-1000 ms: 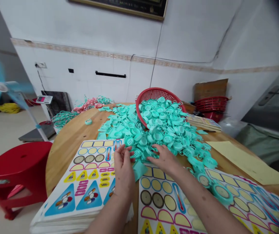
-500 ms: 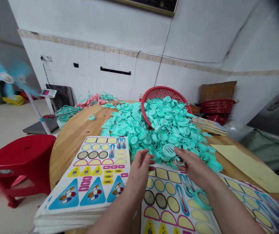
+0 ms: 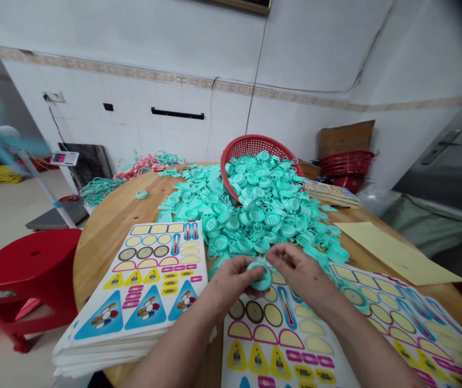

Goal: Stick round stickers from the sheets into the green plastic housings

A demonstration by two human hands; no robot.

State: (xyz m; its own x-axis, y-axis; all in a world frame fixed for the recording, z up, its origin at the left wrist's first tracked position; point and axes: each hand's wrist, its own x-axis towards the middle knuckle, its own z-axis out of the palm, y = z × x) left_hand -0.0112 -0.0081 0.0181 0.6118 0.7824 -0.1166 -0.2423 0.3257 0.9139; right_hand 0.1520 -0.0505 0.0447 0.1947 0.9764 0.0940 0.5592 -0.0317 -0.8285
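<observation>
Two grips share one job at lower centre of the frame: our left grip (image 3: 231,280) and right grip (image 3: 301,275) are closed on a teal plastic ring (image 3: 262,276), just above a printed sticker sheet (image 3: 283,345). Beyond, a teal heap (image 3: 255,210) spills from a tipped red basket (image 3: 251,143) across the wooden counter (image 3: 97,264).

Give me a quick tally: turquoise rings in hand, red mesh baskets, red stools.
Held turquoise plastic ring: 1
Red mesh baskets: 2
Red stool: 1
Total: 4
A red shape under the right-hand basket is unclear and not counted.
</observation>
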